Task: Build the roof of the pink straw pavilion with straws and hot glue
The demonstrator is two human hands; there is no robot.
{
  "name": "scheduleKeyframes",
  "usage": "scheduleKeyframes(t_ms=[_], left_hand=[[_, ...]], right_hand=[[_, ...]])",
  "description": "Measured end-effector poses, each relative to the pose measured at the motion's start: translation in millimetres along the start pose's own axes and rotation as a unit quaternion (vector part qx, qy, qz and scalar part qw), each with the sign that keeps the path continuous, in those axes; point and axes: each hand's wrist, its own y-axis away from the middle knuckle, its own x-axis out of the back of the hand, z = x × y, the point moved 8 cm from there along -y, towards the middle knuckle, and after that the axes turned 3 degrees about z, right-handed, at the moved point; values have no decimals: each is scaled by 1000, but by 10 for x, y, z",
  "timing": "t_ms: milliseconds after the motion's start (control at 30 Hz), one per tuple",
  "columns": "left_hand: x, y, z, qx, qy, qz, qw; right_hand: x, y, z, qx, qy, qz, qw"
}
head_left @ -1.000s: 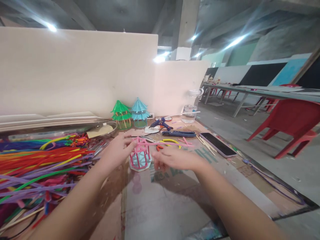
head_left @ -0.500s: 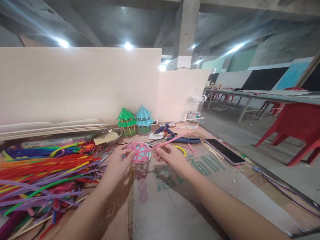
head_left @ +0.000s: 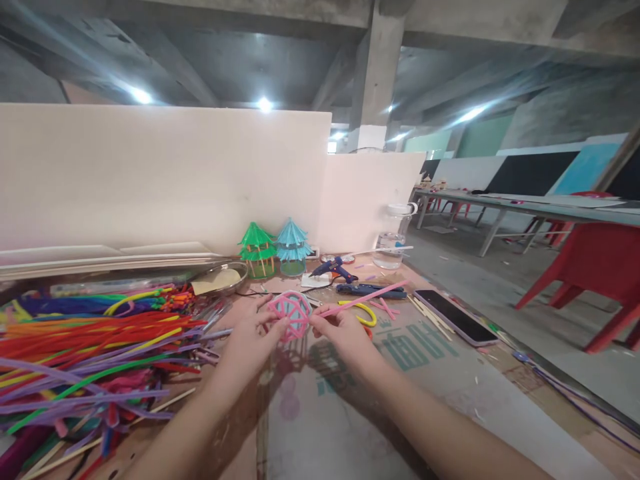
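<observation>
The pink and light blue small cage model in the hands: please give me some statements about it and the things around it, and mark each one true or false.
1. The left hand holds the pink and light blue small cage model above the table. True.
2. The right hand holds a yellow pipe cleaner. False: it pinches a long pink pipe cleaner that reaches the model.
3. A heap of colourful pipe cleaners lies left of the hands. True.
4. The black smartphone lies left of the left hand. False: it lies on the table to the right of both hands.
5. The blue glue gun rests in the right hand. False: it lies farther back on the table.
</observation>
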Motion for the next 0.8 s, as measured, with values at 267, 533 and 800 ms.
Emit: scheduleKeyframes(t_ms=[267,533,800], left_hand=[[-76,37,-37,42,29,-6,999],[-78,40,9,24,35,-13,999],[16,30,114,-27,38,14,999]], right_hand=[[43,-3,-35,35,5,33,999],[132,-35,-17,64,16,56,996],[19,-51,113,55,52,-26,997]])
